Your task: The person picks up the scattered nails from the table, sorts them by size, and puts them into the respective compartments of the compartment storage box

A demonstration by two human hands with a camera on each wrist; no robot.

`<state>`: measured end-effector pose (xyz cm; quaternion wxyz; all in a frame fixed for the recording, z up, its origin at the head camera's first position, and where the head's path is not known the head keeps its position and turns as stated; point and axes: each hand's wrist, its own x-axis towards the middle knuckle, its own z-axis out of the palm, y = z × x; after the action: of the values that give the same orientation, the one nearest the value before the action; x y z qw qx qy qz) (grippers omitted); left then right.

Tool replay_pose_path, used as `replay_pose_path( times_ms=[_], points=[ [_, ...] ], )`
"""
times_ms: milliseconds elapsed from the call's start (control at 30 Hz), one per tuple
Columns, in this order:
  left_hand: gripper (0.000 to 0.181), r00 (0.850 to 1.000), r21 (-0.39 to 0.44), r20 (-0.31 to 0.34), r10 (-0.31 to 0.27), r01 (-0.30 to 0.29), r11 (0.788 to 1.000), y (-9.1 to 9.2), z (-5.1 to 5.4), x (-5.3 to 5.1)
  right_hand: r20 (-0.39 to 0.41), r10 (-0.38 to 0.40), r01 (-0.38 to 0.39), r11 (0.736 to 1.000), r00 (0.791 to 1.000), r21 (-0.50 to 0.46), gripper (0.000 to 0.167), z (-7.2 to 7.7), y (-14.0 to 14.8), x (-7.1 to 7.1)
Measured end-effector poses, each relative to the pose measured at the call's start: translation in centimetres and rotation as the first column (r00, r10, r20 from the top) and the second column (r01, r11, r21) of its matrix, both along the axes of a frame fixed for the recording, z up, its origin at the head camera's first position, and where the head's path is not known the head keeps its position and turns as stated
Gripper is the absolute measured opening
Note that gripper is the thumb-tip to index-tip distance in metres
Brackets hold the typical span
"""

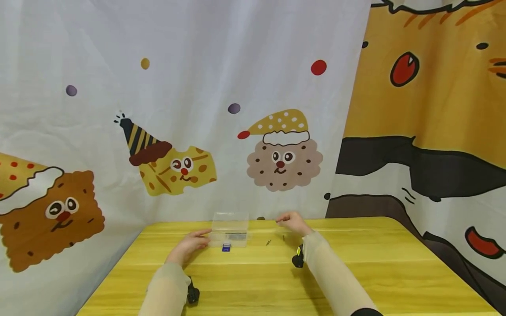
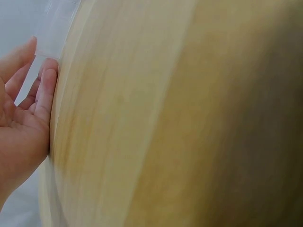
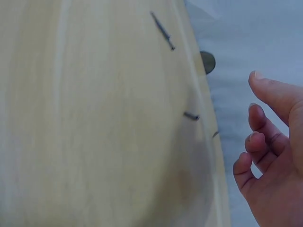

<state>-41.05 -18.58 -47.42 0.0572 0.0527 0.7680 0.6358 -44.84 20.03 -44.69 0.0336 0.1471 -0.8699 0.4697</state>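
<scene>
A clear plastic box (image 1: 229, 226) with its lid raised and a blue label (image 1: 226, 247) at its front stands near the back of the table. At its left side my left hand (image 1: 190, 245) touches it, fingers loosely extended; the left wrist view shows only a corner of the box (image 2: 54, 28) by the fingertips. To the right, my right hand (image 1: 294, 223) is above the table's back edge with fingers loosely bent, holding nothing. Nearby on the table lie a longer thin dark metal rod (image 3: 163, 31) and a shorter dark piece (image 3: 191, 116); their exact kind is unclear.
Behind the yellow wood-grain table (image 1: 245, 285) hangs a white curtain (image 1: 189, 79) printed with cartoon figures. A tiny dark mark or piece (image 3: 215, 134) shows at the table's back edge. Inside the box something dark and thin (image 1: 236, 235) is visible.
</scene>
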Motion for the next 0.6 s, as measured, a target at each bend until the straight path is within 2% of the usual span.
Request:
replay_pose_path(
  times_ms=[267,600],
  points=[
    [0.048,1.0,-0.009,0.007,0.005,-0.004,1.0,-0.2,0.1,0.0,-0.026,0.017,-0.017,1.0,1.0,0.013,0.017,-1.4,1.4,0.7],
    [0.048,1.0,-0.013,0.009,-0.01,0.01,1.0,-0.2,0.1,-0.1,0.022,0.004,-0.005,0.998,1.0,0.056,0.015,-2.9,2.3,0.7]
  ],
)
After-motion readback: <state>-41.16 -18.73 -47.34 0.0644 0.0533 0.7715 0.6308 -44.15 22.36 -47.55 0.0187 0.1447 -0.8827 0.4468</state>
